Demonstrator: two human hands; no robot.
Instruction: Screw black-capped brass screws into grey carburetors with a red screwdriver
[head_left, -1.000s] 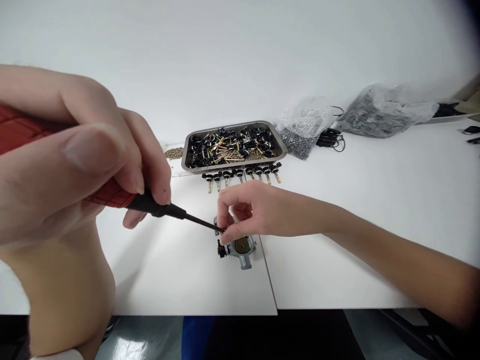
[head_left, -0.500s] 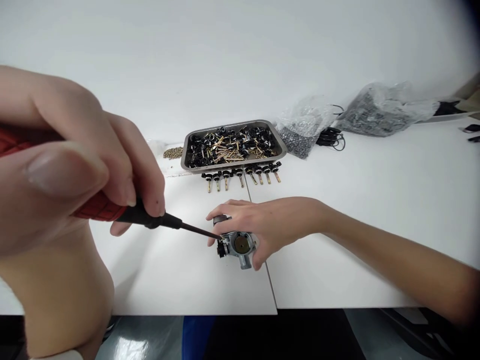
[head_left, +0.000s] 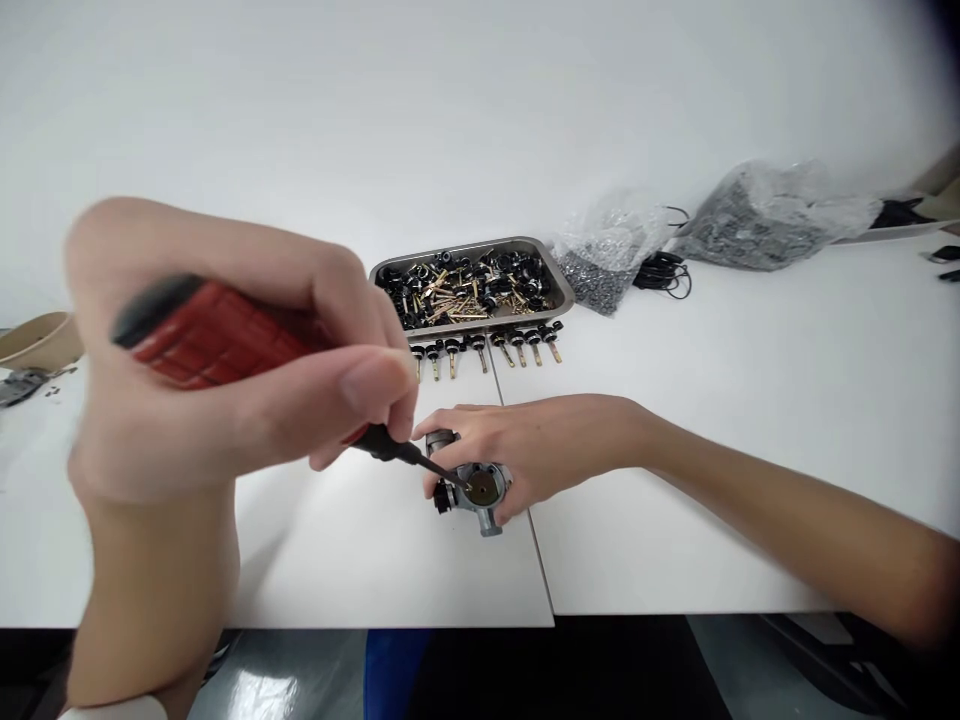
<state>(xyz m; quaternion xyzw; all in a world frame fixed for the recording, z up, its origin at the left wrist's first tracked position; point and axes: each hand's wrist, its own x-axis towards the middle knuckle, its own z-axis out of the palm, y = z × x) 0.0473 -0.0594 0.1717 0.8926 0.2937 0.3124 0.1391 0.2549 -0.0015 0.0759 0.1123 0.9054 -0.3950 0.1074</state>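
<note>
My left hand (head_left: 225, 390) grips a screwdriver (head_left: 217, 335) with a red and black handle, close to the camera. Its thin black shaft slants down to the right, and the tip sits at the round brass-coloured opening of a small grey metal carburetor part (head_left: 476, 490) on the white table (head_left: 750, 400). My right hand (head_left: 525, 450) reaches in from the right and wraps around that part, holding it on the table.
A metal tray (head_left: 559, 290) of black and brass small parts stands behind, with a row of similar parts (head_left: 484, 348) laid in front of it. Clear plastic bags (head_left: 765, 220) of dark parts and black rings lie at the back right. A brown bowl (head_left: 37, 338) sits at far left.
My left hand moved right and away from the camera, bringing the screwdriver tip from the part's left side onto its round opening. My right hand shifted from pinching at the top to gripping the part.
</note>
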